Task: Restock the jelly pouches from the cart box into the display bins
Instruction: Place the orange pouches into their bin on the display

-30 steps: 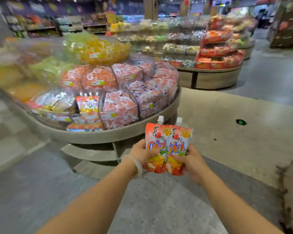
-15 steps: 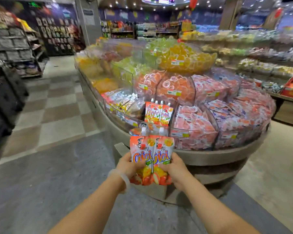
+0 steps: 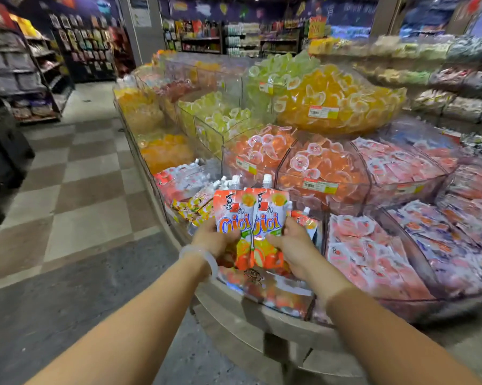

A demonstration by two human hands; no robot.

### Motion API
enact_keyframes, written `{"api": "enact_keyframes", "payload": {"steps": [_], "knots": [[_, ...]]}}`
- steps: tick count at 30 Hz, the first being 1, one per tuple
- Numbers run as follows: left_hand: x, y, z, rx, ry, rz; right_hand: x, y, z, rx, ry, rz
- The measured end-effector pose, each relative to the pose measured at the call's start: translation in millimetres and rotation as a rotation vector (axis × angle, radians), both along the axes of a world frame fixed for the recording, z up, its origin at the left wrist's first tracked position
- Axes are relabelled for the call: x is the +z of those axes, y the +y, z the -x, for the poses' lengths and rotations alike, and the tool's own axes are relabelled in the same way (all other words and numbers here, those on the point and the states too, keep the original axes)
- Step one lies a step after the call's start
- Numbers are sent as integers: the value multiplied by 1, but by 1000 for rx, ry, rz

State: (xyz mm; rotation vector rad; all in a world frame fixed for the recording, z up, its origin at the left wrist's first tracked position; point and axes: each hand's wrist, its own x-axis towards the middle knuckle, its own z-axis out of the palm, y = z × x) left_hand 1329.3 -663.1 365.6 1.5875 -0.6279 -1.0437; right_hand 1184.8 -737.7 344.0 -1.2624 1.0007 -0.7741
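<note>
Left hand (image 3: 210,238): fingers curled round left jelly pouch (image 3: 232,218), white bracelet (image 3: 203,255) on wrist. Right hand (image 3: 291,244): grips right jelly pouch (image 3: 270,218). Both pouches upright, side by side, touching, white caps up, held above front display bin (image 3: 265,294) holding similar pouches. Surrounding bins: orange jelly cups (image 3: 320,165), yellow cups (image 3: 331,101), pink packets (image 3: 373,257). Checkered floor (image 3: 81,176) left.

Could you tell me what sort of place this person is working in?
Most likely a supermarket's sweets section: a tiered round display of clear bins heaped with jelly cups, price labels on the bins, and aisles of stocked shelves behind.
</note>
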Motion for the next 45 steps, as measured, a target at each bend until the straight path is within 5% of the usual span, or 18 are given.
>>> {"api": "enact_keyframes", "payload": {"steps": [13, 17, 23, 30, 37, 42, 45], "knots": [[-95, -176, -45, -259, -51, -172, -100, -116, -43, -358, 151, -160], [-117, -195, -48, -327, -64, -398, -159, -126, -45, -425, 160, -284], [-146, -206, -46, -282, -3, -426, -145, -123, -49, -491, 284, -337], [-141, -205, -32, -326, -420, -499, -134, -124, -54, -439, 699, -158], [-129, -186, -29, -672, -794, -533, -123, -111, -59, -288, 824, -133], [-121, -188, -32, -729, -842, -586, -115, -111, -52, -209, 827, -130], [-110, -189, -27, -782, -1061, -526, -108, -113, -44, -220, 868, -70]]}}
